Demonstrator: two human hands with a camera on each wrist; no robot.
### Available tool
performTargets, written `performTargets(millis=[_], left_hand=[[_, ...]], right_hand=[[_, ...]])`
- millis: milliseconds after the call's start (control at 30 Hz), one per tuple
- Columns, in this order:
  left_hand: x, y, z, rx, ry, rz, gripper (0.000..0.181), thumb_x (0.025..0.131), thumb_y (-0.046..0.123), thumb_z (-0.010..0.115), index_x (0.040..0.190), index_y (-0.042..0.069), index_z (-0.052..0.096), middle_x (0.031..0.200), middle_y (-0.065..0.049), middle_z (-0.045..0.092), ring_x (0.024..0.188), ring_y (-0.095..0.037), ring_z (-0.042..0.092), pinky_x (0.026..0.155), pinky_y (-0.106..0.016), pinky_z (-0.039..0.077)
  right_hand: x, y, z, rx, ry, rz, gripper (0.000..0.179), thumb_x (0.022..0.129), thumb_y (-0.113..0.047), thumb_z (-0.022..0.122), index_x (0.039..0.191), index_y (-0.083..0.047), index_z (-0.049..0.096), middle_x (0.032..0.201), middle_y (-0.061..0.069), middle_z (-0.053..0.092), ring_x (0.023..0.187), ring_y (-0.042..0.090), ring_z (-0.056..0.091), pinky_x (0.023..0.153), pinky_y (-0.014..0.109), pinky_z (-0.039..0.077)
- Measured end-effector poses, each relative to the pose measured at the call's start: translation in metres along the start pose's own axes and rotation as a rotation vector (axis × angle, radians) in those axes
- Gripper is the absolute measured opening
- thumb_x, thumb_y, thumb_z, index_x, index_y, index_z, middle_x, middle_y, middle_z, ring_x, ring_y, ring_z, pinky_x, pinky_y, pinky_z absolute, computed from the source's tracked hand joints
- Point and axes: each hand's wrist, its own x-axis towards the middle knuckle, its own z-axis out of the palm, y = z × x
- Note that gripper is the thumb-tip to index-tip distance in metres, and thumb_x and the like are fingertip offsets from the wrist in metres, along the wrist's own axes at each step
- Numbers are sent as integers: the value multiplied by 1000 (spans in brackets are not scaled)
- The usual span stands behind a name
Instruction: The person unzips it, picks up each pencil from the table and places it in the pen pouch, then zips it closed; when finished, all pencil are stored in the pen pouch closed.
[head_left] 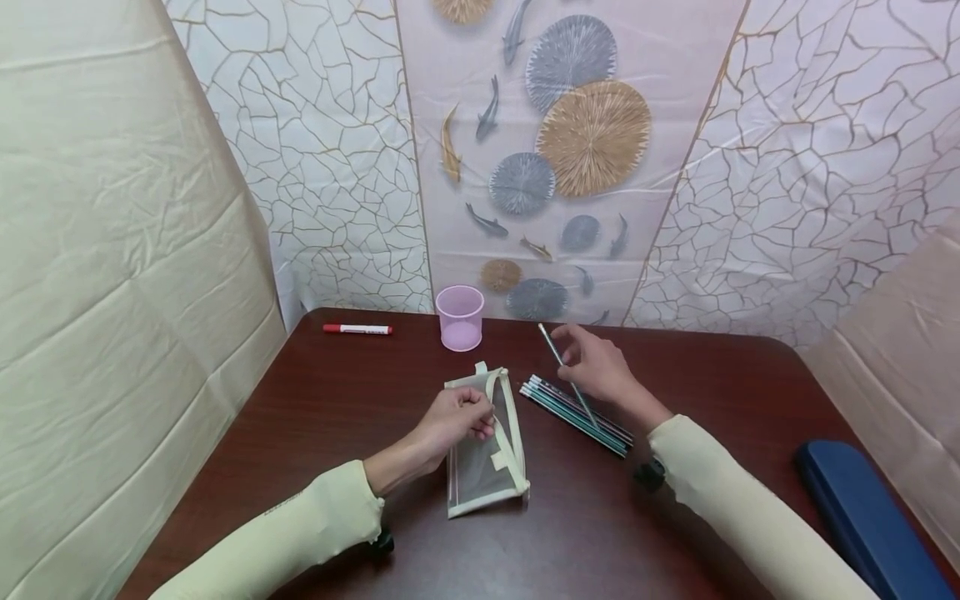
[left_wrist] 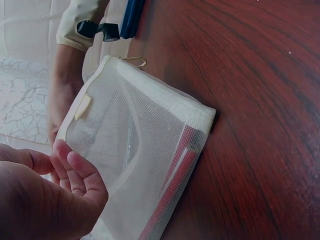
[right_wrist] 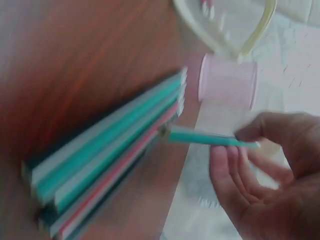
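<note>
Mesh pouch (head_left: 471,468), mouth open, rim pinched by left hand (head_left: 456,412); red pencils (left_wrist: 176,185), count unclear, already inside. Right of pouch: green pencil (right_wrist: 200,137), raised, pinched by right hand (head_left: 597,364); pencil bundle (head_left: 558,405), seemingly left to load. Just behind pouch: pink cup (head_left: 460,321)

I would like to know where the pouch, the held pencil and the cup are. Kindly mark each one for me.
Pouch (head_left: 472,477): head view, on its mesh side.
Held pencil (right_wrist: 200,137): right wrist view, on its green shaft.
Cup (head_left: 461,323): head view, on its pink wall.
</note>
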Motion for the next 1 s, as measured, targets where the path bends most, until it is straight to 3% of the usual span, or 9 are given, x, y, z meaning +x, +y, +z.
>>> performTargets(millis=[200,367,500,767,1000], left_hand=[[2,1,1,6,-2,-10,12,93,6,59,99,-3,64,78,-1,68,67,-7,68,68,-22,58],[3,2,1,7,-2,-7,13,94,7,59,100,-3,64,78,-1,68,67,-7,68,68,-22,58],[3,3,1,9,-2,-6,18,95,8,58,104,-6,64,79,-1,67,68,-8,68,68,-22,58],[3,2,2,-1,4,-11,7,93,7,59,94,3,64,78,0,67,68,-8,68,68,-23,58],[3,1,2,11,12,-2,5,92,8,60,94,5,64,78,0,67,68,-8,68,68,-22,58]], right_hand=[[-13,-28,13,383,42,53,51,95,-5,68,143,-12,54,103,15,66,79,25,70,64,43,64],[-23,-45,28,689,58,93,54,95,2,66,145,-7,48,101,12,62,84,22,68,72,54,66],[-30,-53,41,871,50,159,55,96,4,63,146,-8,44,102,10,61,86,17,70,75,52,66],[-41,-59,64,905,-12,253,54,95,4,62,144,-11,47,111,15,58,84,20,69,75,49,66],[-52,-62,76,907,-79,273,50,96,2,61,142,-8,46,108,14,61,81,16,65,69,41,64]])
